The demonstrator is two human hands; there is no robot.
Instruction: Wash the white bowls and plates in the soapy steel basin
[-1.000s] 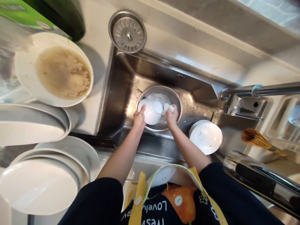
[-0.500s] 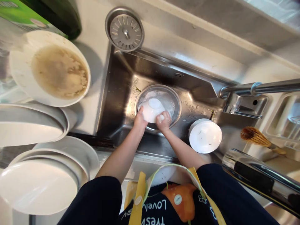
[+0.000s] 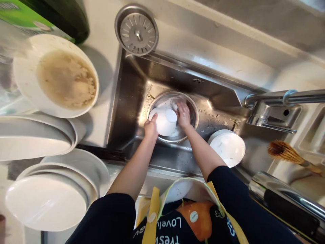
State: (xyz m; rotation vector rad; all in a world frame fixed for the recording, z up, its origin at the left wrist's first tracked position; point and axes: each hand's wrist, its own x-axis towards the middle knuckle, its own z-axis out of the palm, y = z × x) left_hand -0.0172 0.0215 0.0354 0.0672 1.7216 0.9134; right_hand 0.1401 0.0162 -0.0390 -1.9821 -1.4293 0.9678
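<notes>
1. The left hand point(image 3: 151, 128) is closed on a white bowl point(image 3: 162, 124), with the thumb on the outer wall; its other fingers are mostly hidden. This grip seems chosen to keep the bowl steady.
2. The bowl is tilted over the metal basin point(image 3: 197, 117), its foot turned up and towards the right hand point(image 3: 184, 114), perhaps so that drops fall inside.
3. The right hand is curled within the basin's rim, just beside the bowl's foot. Something whitish is at its fingers, but I cannot tell if it is gripped or is only foam.
4. The basin stands in the sink point(image 3: 129, 98), away from its edges, which probably leaves room for both arms.
5. Nested bowls point(image 3: 228, 149) are near the sink's near right corner, likely to be within reach.
6. The strainer point(image 3: 138, 34) sits on the counter point(image 3: 104, 20), at the sink's far left corner, out of the way.
</notes>
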